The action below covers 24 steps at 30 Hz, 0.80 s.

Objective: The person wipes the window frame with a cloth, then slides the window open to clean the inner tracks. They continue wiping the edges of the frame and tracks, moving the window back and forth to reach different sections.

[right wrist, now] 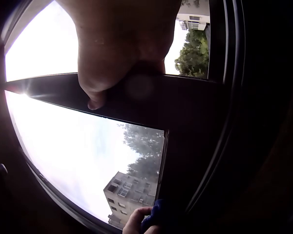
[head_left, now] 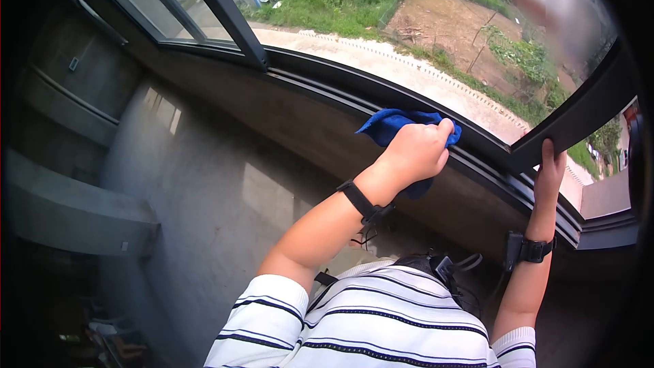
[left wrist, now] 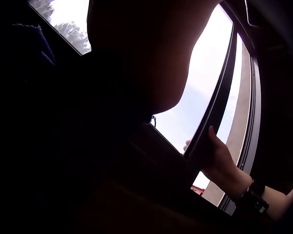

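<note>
Blue cloth (head_left: 392, 125) in left hand (head_left: 417, 152); right hand (head_left: 549, 174) seemingly grips frame (head_left: 579, 117).

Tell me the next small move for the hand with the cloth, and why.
Probably slide the left hand with the blue cloth a short way along the window track: the cloth sits bunched on the track under that hand, and the right hand grips the window sash, steadying it.
</note>
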### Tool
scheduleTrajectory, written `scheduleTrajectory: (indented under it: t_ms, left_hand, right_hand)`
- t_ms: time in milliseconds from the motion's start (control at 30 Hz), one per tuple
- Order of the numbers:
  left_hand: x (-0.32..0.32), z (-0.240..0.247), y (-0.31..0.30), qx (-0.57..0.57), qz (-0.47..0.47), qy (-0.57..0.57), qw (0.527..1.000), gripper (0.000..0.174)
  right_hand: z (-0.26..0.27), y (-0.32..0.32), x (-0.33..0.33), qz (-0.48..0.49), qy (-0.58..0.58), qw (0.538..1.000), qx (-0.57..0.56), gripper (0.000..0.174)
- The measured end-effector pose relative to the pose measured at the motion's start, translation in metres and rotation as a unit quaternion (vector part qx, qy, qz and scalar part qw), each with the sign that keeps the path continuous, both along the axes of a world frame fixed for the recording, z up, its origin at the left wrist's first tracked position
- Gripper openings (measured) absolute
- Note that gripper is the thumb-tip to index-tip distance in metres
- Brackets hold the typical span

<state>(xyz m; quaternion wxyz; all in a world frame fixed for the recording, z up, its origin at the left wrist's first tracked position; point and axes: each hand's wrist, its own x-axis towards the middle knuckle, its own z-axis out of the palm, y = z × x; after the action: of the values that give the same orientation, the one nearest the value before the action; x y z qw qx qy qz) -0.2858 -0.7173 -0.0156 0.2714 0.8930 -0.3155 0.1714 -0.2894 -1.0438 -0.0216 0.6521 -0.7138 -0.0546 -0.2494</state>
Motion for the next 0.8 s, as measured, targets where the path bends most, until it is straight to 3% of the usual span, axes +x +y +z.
scheduleTrajectory:
  t_ms: [167,333,400,467,667,800]
  left_hand:
    - [-0.022,-0.011,-0.062,-0.044,-0.089,0.01,0.995,0.032]
    - [-0.033,-0.016,-0.064,-0.088,-0.044,0.025,0.995,0.034]
    - [-0.03,-0.014,-0.045,-0.101,-0.041,0.032,0.994,0.034]
    - [-0.017,-0.009,-0.015,-0.085,-0.006,0.049,0.995,0.03]
    - [0.022,0.01,0.084,-0.009,0.159,0.088,0.983,0.023]
    - [0.052,-0.007,0.17,-0.011,0.296,0.03,0.955,0.02]
  right_hand:
    - [-0.004,-0.005,0.0,-0.019,0.003,1.0,-0.004,0.041]
    - [0.002,-0.004,-0.007,-0.045,0.011,0.997,-0.057,0.04]
    - [0.008,0.005,-0.007,-0.034,-0.005,0.999,-0.033,0.04]
    - [0.016,0.008,-0.013,-0.028,0.006,0.996,-0.084,0.04]
    - [0.023,0.017,-0.018,-0.042,0.011,0.996,-0.079,0.041]
    - [0.016,0.011,-0.015,-0.03,0.008,0.997,-0.074,0.042]
